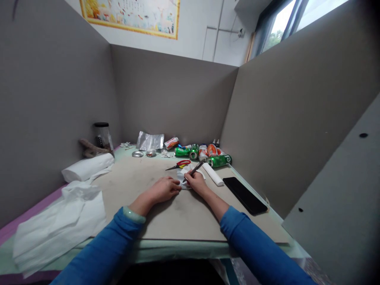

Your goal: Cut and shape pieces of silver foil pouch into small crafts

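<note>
My right hand [196, 183] is closed around a dark pen [196, 169], whose tip points down at a small whitish sheet [186, 187] on the board. I cannot tell whether that sheet is paper or thin metal. My left hand [166, 188] lies low on the board, with its fingertips at the sheet's left edge. Just beyond the sheet are scissors [181, 164] with red and yellow handles. A white bar-shaped object [213, 175] lies to the right of my right hand.
A black phone [246, 196] rests on the board's right side. Several drink cans [219, 160], a silver foil sheet [150, 141] and round metal pieces [137, 154] are at the back. Left are a tissue roll [89, 166], loose tissue [59, 221] and a jar [103, 136]. Grey panels [172, 95] enclose the table.
</note>
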`<control>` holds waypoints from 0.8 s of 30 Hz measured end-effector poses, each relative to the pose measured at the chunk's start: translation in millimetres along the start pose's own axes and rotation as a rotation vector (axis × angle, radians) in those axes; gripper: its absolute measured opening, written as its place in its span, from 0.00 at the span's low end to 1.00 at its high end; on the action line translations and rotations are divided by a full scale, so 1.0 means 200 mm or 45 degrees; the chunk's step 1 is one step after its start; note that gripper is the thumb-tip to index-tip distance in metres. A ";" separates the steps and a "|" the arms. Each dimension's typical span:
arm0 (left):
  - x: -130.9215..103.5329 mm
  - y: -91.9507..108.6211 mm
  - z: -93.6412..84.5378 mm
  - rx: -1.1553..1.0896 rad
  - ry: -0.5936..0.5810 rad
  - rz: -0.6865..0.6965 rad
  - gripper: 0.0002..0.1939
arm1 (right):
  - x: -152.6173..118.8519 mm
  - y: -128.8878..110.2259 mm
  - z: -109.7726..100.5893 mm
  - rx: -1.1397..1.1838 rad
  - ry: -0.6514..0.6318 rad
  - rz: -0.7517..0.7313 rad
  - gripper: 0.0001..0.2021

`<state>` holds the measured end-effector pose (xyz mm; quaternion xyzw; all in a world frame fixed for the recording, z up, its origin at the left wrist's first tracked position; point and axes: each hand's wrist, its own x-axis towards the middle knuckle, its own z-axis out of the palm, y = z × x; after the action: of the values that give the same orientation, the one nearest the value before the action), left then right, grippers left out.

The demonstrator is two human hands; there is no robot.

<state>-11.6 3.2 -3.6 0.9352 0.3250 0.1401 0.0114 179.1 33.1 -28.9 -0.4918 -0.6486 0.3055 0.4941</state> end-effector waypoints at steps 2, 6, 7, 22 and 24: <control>0.00 -0.01 0.00 -0.015 0.000 0.017 0.12 | 0.00 -0.02 0.00 0.100 0.016 0.075 0.11; 0.00 -0.02 0.00 -0.067 0.023 0.025 0.12 | 0.01 -0.06 -0.03 0.448 0.108 0.252 0.14; 0.00 -0.02 0.00 -0.071 0.026 0.025 0.12 | 0.01 -0.06 -0.04 0.525 0.140 0.271 0.14; -0.01 0.00 -0.02 -0.128 0.038 0.026 0.13 | 0.04 -0.10 -0.10 0.659 0.344 0.070 0.19; -0.01 0.00 -0.02 -0.145 0.034 0.020 0.13 | 0.04 -0.08 -0.10 0.659 0.357 0.073 0.19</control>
<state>-13.3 1.8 -0.1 0.9336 0.3093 0.1709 0.0594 192.7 33.7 -4.3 -0.4051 -0.4604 0.4036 0.6790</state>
